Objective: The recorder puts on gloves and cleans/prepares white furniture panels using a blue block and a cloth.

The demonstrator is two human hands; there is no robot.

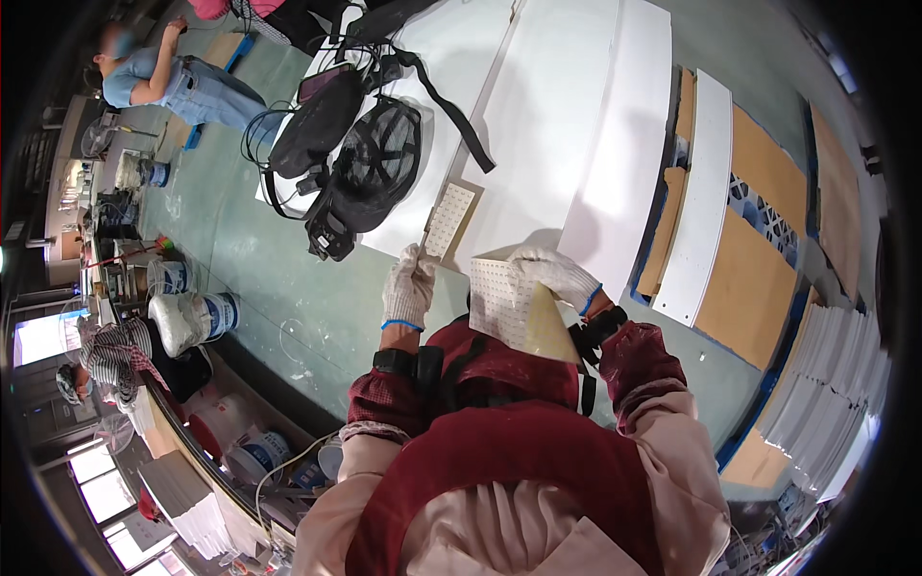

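Note:
My right hand (555,273), in a white knit glove with a blue cuff edge, grips the upper right of a sheet of small labels (497,300) in front of my body. The sheet's lower right corner curls over and shows a yellowish backing (545,324). My left hand (410,290), gloved the same way, has its fingers pinched together at the near edge of a white panel (523,125). Whatever they may hold is too small to make out. Just beyond the left fingertips, a second label sheet (448,221) lies on the panels.
A black mesh cap with straps and cables (379,158) lies on the panels at the left. More boards (706,192) and a stack of white panels (821,394) stand at the right. Buckets (219,314) line the left. One person (158,82) stands far left; another (125,355) sits nearer.

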